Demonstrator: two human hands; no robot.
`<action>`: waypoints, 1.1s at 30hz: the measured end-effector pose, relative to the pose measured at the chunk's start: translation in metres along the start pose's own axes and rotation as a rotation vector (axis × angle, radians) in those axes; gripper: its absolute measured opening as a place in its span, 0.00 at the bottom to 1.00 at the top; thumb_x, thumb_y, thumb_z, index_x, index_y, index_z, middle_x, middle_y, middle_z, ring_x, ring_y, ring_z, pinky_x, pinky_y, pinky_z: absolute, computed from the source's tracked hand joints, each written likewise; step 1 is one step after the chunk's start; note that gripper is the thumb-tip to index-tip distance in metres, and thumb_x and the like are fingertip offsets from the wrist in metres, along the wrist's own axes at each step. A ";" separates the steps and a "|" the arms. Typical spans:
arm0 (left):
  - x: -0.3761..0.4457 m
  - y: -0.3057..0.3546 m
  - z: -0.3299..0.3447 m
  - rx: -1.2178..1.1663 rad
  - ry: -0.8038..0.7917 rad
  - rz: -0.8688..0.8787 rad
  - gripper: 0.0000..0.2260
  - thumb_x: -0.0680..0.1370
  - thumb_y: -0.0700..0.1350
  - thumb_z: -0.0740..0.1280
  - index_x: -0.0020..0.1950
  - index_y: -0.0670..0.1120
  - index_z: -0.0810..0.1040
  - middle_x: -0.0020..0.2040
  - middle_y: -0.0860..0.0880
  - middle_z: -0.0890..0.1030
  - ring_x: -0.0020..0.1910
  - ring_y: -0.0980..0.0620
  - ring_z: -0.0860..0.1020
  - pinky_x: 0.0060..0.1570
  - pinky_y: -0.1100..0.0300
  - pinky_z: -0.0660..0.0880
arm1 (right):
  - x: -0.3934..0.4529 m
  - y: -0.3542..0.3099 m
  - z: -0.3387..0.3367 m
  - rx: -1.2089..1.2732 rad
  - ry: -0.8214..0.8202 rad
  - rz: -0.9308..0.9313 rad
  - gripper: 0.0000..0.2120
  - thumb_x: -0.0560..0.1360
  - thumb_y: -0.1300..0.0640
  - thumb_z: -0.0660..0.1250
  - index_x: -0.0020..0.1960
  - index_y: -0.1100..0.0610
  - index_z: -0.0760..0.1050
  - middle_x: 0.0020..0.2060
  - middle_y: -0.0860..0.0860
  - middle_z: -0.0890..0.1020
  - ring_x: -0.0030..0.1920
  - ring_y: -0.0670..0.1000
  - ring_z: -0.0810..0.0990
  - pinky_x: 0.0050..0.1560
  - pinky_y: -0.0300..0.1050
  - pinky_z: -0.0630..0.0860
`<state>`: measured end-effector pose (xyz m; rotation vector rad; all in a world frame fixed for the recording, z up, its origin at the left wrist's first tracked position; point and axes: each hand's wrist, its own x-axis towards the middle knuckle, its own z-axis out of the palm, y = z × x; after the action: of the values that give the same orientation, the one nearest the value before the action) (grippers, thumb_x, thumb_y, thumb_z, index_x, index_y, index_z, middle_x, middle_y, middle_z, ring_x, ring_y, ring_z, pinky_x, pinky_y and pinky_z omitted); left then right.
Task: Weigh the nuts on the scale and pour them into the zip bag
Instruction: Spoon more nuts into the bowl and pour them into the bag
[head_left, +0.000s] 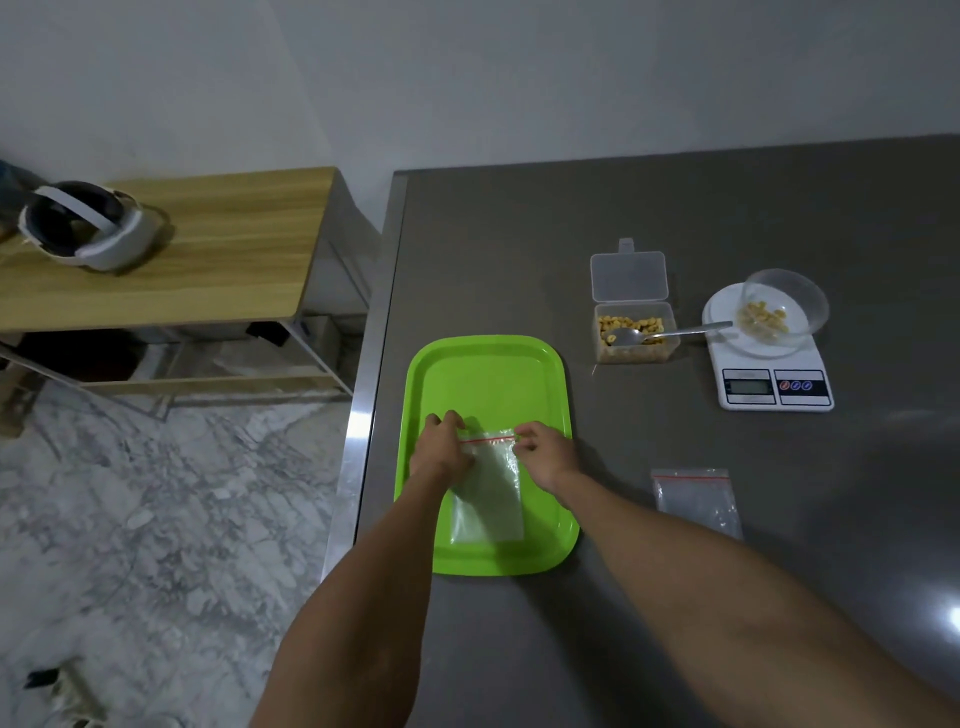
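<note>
Pinching the red strip at the top of the zip bag (488, 488), the left hand (441, 452) and right hand (545, 457) each keep a tight grip on one end — the bag lies flat on the green tray (488, 374). Nuts (763, 317) sit in a clear bowl (787, 306) on the scale (774, 374), farther back on the counter (519, 234).

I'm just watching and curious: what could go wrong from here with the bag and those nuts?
Both hands, left hand and right hand, pinch the flimsy zip bag at its red strip; a narrow mouth could spill nuts onto the green tray. The clear bowl sits off-centre on the scale and might tip when lifted.
</note>
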<state>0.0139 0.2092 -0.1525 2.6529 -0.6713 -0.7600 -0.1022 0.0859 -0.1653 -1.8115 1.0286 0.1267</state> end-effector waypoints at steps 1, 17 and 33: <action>0.000 -0.001 0.001 0.000 0.001 0.005 0.23 0.70 0.43 0.73 0.63 0.46 0.71 0.60 0.43 0.71 0.55 0.41 0.76 0.56 0.49 0.77 | -0.001 0.000 0.002 0.002 0.016 -0.009 0.13 0.76 0.62 0.67 0.59 0.58 0.79 0.51 0.56 0.84 0.53 0.56 0.82 0.49 0.43 0.76; 0.001 -0.006 0.008 -0.064 0.051 0.009 0.19 0.71 0.41 0.72 0.59 0.44 0.71 0.58 0.43 0.70 0.51 0.42 0.76 0.52 0.49 0.77 | -0.006 -0.014 0.007 -0.027 0.076 -0.113 0.04 0.73 0.57 0.74 0.44 0.55 0.78 0.30 0.43 0.77 0.37 0.48 0.78 0.38 0.40 0.73; -0.008 -0.007 0.011 -0.017 0.085 0.024 0.22 0.71 0.41 0.73 0.61 0.45 0.69 0.59 0.43 0.69 0.54 0.41 0.75 0.51 0.46 0.77 | -0.021 -0.016 0.007 -0.258 0.150 -0.302 0.08 0.74 0.51 0.72 0.42 0.50 0.73 0.40 0.47 0.81 0.42 0.51 0.79 0.39 0.49 0.77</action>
<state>0.0045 0.2175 -0.1611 2.6403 -0.6697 -0.6400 -0.1021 0.1057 -0.1466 -2.2178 0.8584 -0.0653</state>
